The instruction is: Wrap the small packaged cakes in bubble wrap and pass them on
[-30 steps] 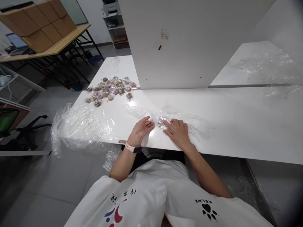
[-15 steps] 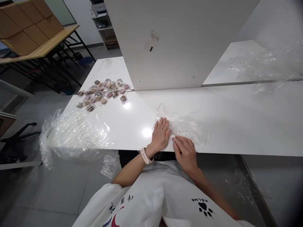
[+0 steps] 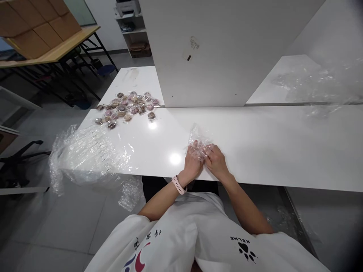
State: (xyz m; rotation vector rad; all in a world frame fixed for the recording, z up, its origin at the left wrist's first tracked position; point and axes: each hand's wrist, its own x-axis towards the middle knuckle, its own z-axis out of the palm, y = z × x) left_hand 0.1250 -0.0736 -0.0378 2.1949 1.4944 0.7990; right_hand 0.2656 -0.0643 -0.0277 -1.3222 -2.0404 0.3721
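Glossy white worktop (image 3: pixel 278 147) runs across before us, throwing back bright spots of light, with a tall white upright panel (image 3: pixel 195 79) rising behind it and bearing a small pale printed label (image 3: pixel 191 47). Behind on the left we see grey floor tiles (image 3: pixel 59 230), a wood-topped table with dark metal legs (image 3: pixel 68 45) carrying stacked brown cardboard boxes (image 3: pixel 48 34), a round blue stool (image 3: pixel 106 70) and a white shelf unit (image 3: pixel 138 30) against the wall. Loose clear film (image 3: pixel 314 81) lies beyond the panel to the right.

Near our edge of the worktop, midway along, a crumpled piece of clear plastic wrap (image 3: pixel 200 141) is bunched between our two hands. Our left hand (image 3: pixel 193 164), with a pink band (image 3: pixel 178 186) at its wrist, grasps it, the fingers partly veiled by the wrap; our right hand (image 3: pixel 217 162) curls its fingers tightly on the other side. Farther left sit small round pieces in clear wrappers (image 3: pixel 121 109), and nearer us a heap of clear plastic packaging (image 3: pixel 90 155) spills over the edge.
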